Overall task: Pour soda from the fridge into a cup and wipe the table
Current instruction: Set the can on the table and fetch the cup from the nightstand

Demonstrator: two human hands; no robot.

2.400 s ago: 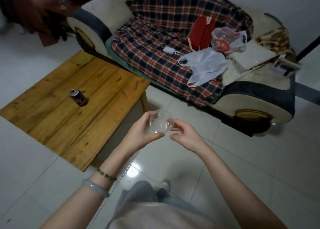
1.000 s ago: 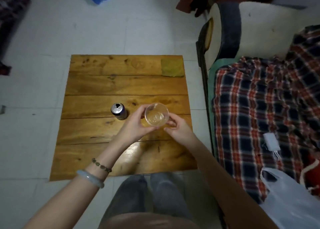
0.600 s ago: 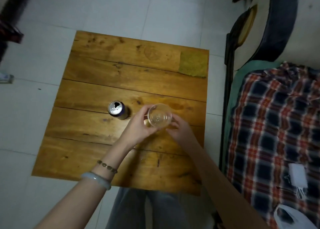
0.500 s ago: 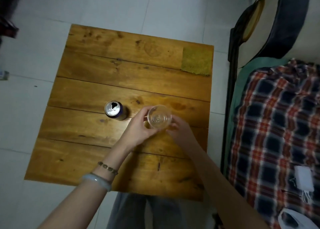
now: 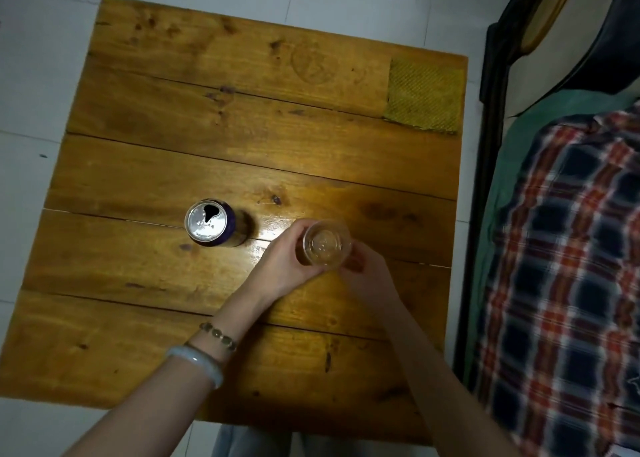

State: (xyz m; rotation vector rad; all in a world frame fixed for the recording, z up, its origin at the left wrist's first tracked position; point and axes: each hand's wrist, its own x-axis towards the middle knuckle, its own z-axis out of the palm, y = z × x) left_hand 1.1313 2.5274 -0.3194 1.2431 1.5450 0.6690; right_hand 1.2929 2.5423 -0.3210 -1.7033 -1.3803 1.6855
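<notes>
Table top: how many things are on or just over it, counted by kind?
Soda can: 1
Clear cup: 1, held by the left hand and the right hand
Yellow-green cloth: 1
Total: 3

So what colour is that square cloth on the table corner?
The cloth is mustard yellow-green, with a fine diagonal weave; head view.

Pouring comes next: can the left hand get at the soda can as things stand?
Probably yes, once the left hand releases the clear plastic cup it grips together with the right hand. The opened soda can stands upright beside it, nothing standing between them.
</notes>
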